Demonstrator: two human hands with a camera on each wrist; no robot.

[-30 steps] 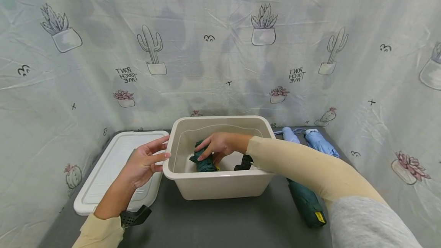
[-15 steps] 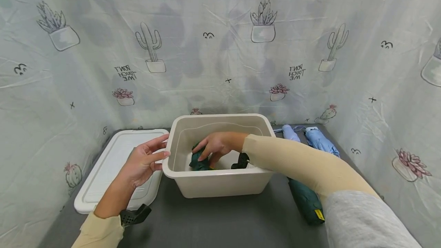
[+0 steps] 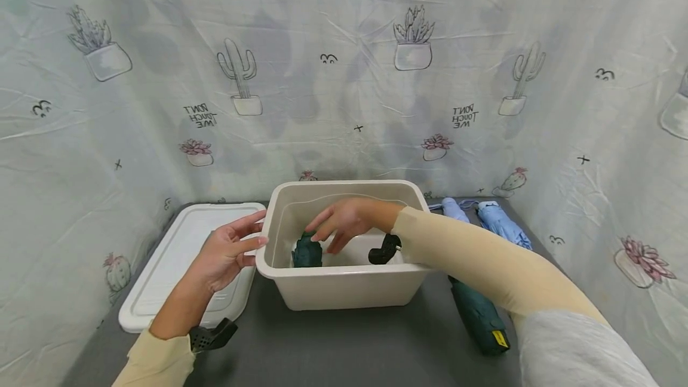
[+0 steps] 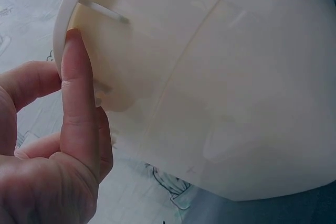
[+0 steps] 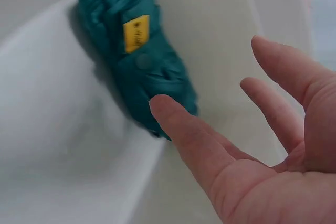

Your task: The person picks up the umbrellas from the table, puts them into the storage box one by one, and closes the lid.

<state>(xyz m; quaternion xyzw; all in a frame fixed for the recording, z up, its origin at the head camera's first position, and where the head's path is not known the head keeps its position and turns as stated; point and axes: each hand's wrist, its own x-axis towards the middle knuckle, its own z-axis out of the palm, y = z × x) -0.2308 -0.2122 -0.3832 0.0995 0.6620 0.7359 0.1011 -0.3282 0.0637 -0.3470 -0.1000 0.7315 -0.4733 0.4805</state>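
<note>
A dark green folded umbrella (image 3: pixel 307 251) with a yellow label lies along the left wall inside the beige plastic box (image 3: pixel 344 273). Over it hovers my right hand (image 3: pixel 348 223), fingers spread and loosely bent, gripping nothing. In the right wrist view, one fingertip overlaps the near end of the umbrella (image 5: pixel 142 61), and the thumb stands well apart. My left hand (image 3: pixel 223 252) touches the box's left rim with thumb and fingertips fairly straight. The left wrist view has the thumb (image 4: pixel 79 93) just under the rim, against the outer wall.
A white lid (image 3: pixel 185 255) lies on the grey table left of the box. To the right are another dark green folded umbrella (image 3: pixel 478 315), partly covered by the right sleeve, and two light blue ones, a slim one (image 3: pixel 454 209) and a thicker one (image 3: pixel 502 223). A patterned curtain hangs behind.
My right hand has let go of the dark green umbrella and lifted slightly to the right. The umbrella has shifted left against the box's wall. My left hand stays at the rim.
</note>
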